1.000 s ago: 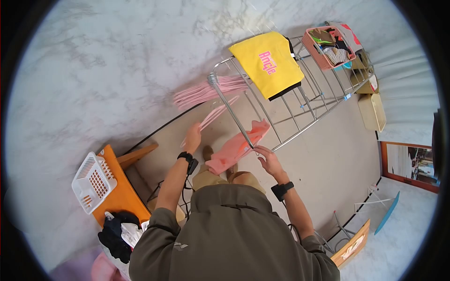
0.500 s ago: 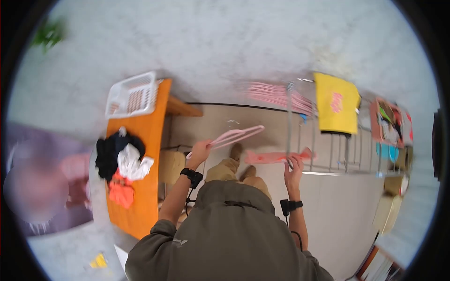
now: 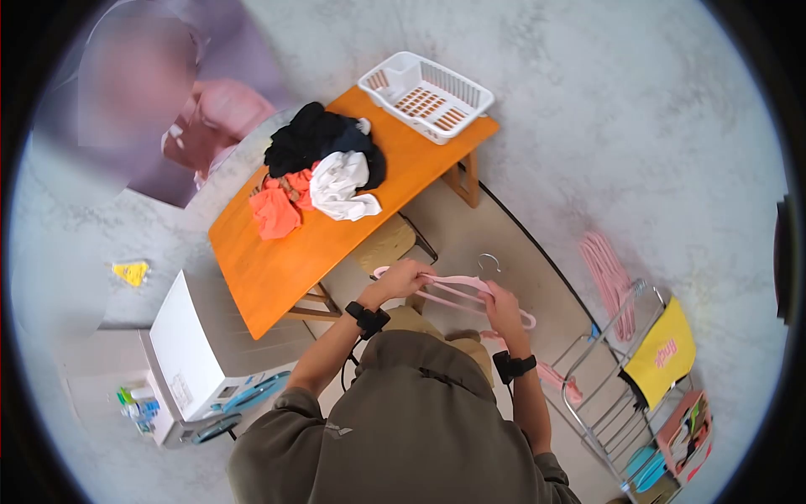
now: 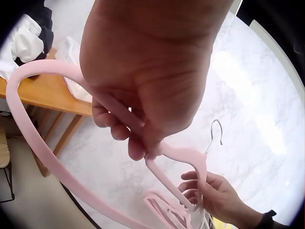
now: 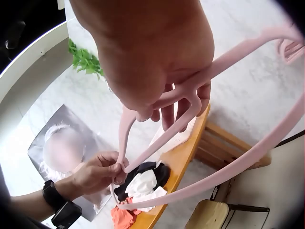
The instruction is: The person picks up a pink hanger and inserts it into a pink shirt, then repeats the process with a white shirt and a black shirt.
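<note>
Left hand and right hand grip a bare hanger; the yellow garment rightward looks done, heaped clothes leftward unhung.

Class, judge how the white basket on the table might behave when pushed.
The white basket is probably stiff, as its walls stand up, and light for its size, given its many slots. Its low, wide shape suggests sliding before tipping.

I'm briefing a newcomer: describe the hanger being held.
Find the orange table. Off its near side, the left hand and right hand hold a pink hanger with a silver hook. Unlike the bunched hangers by the metal rack, it is alone.
</note>
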